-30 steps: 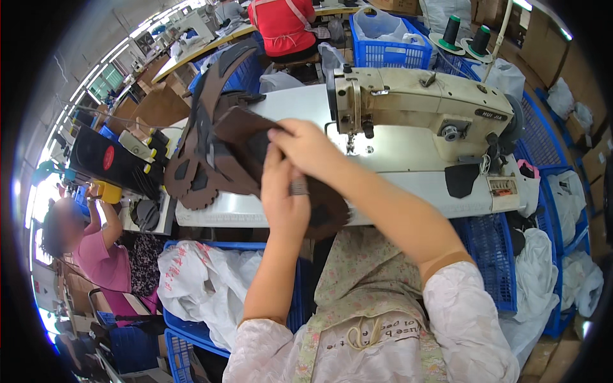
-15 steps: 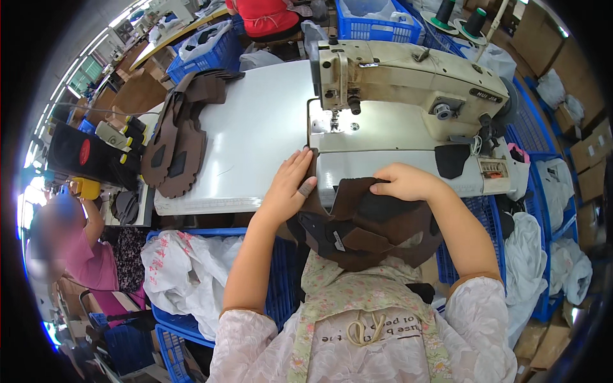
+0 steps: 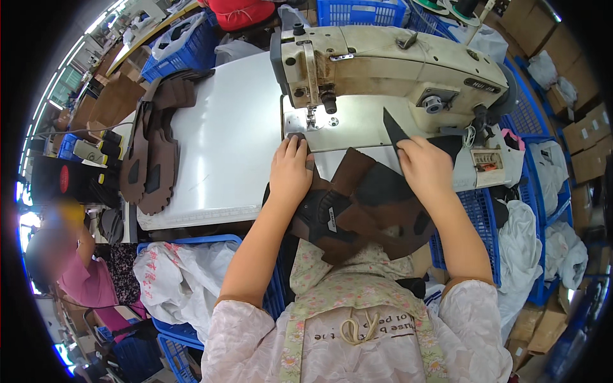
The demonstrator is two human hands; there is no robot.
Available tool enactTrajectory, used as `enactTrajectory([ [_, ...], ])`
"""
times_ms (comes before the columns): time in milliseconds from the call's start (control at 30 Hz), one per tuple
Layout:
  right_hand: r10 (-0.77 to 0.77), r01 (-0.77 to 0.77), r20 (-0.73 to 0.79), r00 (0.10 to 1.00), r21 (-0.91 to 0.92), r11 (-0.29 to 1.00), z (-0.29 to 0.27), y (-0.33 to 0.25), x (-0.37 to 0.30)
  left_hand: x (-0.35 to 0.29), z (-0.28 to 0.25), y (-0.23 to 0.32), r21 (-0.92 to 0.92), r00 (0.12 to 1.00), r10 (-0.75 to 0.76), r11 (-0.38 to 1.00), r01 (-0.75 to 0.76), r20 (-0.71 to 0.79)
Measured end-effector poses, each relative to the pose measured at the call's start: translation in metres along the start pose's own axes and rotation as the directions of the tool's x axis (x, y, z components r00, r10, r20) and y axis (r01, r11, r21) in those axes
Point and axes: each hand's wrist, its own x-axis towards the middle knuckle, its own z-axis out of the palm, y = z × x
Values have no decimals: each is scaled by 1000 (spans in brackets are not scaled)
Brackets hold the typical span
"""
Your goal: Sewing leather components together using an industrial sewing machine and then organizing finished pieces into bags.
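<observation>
My left hand is just in front of the sewing machine's presser foot. Its fingers close over the narrow end of a brown-and-black stitched workpiece, which looks like leather. From there the workpiece drapes over the table's front edge toward my lap, a light label-like patch on it. In my right hand is a pointed black patch piece, pinched above the bed with its tip pointing away from me. Behind that hand, more black material lies on the machine bed, partly hidden.
The cream sewing machine stands across the white table. Stacked brown cut pieces lie at the table's left. Blue crates and a white sack flank me. A person in pink sits at the left.
My right hand has left the workpiece's edge and now holds the pointed black piece over the bed. The workpiece lies flatter. My left fingers have curled over its end, and the view has shifted.
</observation>
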Motion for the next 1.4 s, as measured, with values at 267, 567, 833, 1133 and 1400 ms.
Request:
enactTrajectory([
  [267,-64,-58,213,975,524,850,41,-47,17,0,-7,4,86,985,-26,996,11,170],
  [567,-150,147,-89,985,-36,988,118,-39,25,5,0,-3,68,975,-2,998,-13,223],
  [833,-38,39,13,999,-86,996,124,-34,39,10,-3,-5,37,975,93,994,-103,200],
  [1133,-251,231,92,964,185,955,110,-22,28,14,-5,-12,-7,965,152,988,-154,213],
  [1400,-210,193,75,975,182,964,127,-19,25,15,-9,-10,-17,966,156,988,-156,207],
])
